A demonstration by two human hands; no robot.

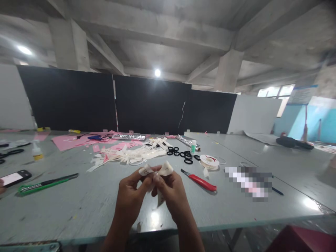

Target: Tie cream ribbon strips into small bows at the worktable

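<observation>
Between my two hands is a cream ribbon with dark print, looped into a bow shape. My left hand pinches its left loop and middle, fingers closed. My right hand grips the right side, its thumb pressed at the centre; a ribbon tail hangs below. Fingertips hide the ribbon's middle. Right of my hands lies a red utility knife with its blade toward the upper left. Behind it sits a white ribbon spool with a loose end hanging down. Several black hair ties lie beyond my right hand.
A heap of cream ribbon strips and pink sheets covers the table's middle back. At left are a green utility knife, a phone touched by another person's hand, and a glue bottle. A glue stick stands upright.
</observation>
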